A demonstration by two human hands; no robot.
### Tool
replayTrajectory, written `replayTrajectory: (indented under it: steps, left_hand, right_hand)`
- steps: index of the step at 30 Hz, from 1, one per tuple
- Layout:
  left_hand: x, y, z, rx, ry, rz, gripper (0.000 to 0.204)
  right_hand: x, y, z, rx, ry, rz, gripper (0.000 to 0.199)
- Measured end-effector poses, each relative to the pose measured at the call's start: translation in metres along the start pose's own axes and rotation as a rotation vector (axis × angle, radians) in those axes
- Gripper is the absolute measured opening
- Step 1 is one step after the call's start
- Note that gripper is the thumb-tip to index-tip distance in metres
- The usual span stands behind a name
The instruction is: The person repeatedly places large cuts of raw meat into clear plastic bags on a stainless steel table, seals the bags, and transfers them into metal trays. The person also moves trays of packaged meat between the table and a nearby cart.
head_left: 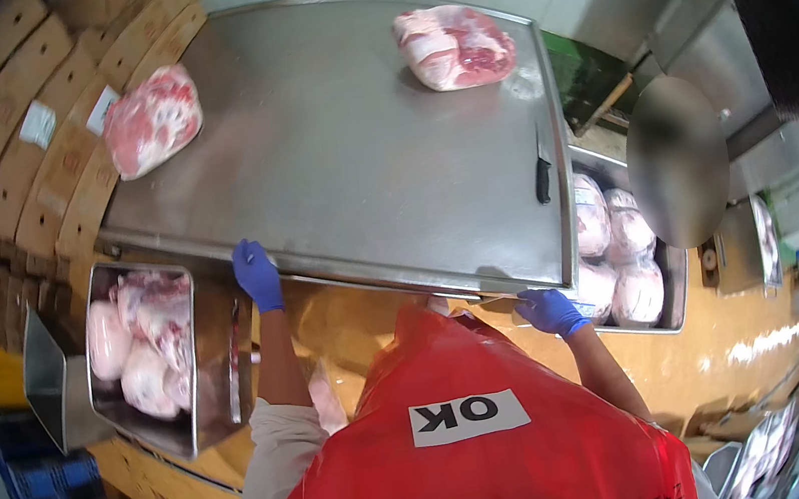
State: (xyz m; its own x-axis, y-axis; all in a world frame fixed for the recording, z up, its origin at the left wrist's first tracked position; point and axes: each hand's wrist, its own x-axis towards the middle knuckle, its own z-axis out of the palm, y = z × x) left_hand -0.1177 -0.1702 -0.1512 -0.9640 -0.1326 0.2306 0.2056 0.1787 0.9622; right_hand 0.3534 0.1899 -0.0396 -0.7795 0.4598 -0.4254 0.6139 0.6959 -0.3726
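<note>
On the steel table's point(347, 155) near edge, the left hand point(258, 276) and right hand point(551, 311) grip, seemingly closed on its rim.

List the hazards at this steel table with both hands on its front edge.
1. The black-handled knife lies loose near the right edge of the steel table, not far from the right hand; a careless reach could probably meet its blade.
2. The meat cut at the far left corner sits partly over the table's edge and might slide off.
3. The left hand grips a bare metal rim, which may be slippery.
</note>
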Motion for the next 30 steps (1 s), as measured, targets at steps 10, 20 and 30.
replayTrajectory:
  steps: [10, 20, 30]
  left_hand:
    - [-0.052, 0.070, 0.150, 0.220, -0.458, 0.011, 0.030]
    - [-0.124, 0.124, 0.099, 0.638, -0.504, -0.166, 0.033]
    - [-0.197, 0.132, -0.079, 1.187, -0.038, -0.613, 0.033]
  right_hand:
    - [0.122, 0.034, -0.046, 0.421, 0.265, -0.113, 0.034]
    - [0.466, 0.020, -0.255, 0.193, 0.881, -0.586, 0.061]
    - [0.750, 0.003, -0.366, -0.020, 0.580, -0.253, 0.097]
